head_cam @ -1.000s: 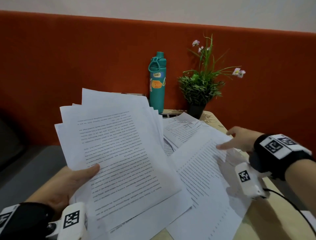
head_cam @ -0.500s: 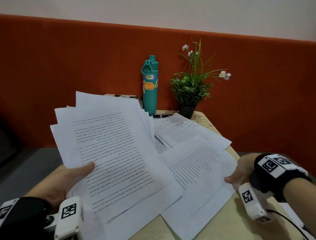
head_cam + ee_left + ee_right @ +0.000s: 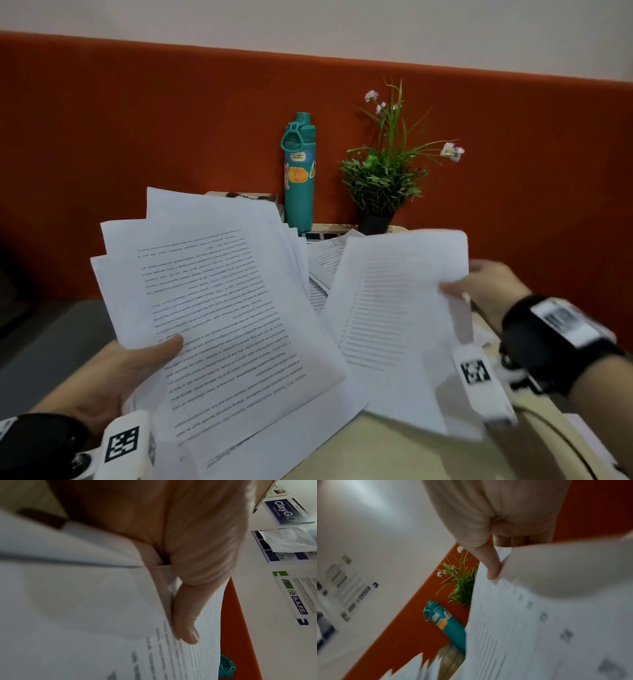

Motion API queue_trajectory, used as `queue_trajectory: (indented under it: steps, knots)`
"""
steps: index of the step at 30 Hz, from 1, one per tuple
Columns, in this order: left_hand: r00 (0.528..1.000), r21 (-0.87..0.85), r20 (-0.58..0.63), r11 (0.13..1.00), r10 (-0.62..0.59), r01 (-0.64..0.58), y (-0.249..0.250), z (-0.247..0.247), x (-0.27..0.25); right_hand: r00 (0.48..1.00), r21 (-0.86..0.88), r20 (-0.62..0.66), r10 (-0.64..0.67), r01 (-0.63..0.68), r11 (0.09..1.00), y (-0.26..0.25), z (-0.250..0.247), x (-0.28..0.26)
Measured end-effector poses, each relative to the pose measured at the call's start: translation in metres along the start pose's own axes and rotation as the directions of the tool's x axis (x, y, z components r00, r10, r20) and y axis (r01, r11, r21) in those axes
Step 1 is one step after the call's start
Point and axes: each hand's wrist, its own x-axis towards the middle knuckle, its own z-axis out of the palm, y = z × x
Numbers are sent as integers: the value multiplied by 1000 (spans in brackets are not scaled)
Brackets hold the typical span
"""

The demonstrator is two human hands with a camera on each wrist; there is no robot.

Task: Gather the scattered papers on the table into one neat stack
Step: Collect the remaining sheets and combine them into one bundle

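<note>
My left hand (image 3: 137,363) grips a fanned bundle of printed papers (image 3: 219,308) by its lower left edge, thumb on top; the left wrist view shows that thumb (image 3: 185,622) pressed on the top page (image 3: 85,615). My right hand (image 3: 479,291) pinches the right edge of a printed sheet (image 3: 394,308), lifted off the table and blurred with motion. In the right wrist view the thumb (image 3: 489,563) lies on that sheet (image 3: 539,628), the other fingers behind it. More sheets (image 3: 322,260) lie on the table behind the lifted ones, mostly hidden.
A teal water bottle (image 3: 298,171) and a small potted plant (image 3: 380,185) stand at the table's far edge against an orange wall panel. A bare strip of the light wooden table (image 3: 394,455) shows at the near right. A flat box (image 3: 239,197) lies behind the bundle.
My right hand took hold of the sheet's right edge and raised it off the table, toward the bundle. The left hand kept holding the bundle, nearly still.
</note>
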Motion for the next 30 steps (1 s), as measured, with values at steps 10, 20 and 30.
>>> queue_trajectory:
  steps: [10, 20, 30]
  knots:
    - [998, -107, 52, 994, 36, -30, -1, 3, 22, 987, -770, 142, 70, 66, 635, 7, 47, 143]
    - [1000, -42, 3, 999, 6, -6, -1, 5, 24, 977, -797, 129, 169, 1, 604, -10, 46, 116]
    - [998, 88, -9, 994, 65, -64, 3, 11, 16, 982, -594, 181, 52, 67, 801, -18, 22, 86]
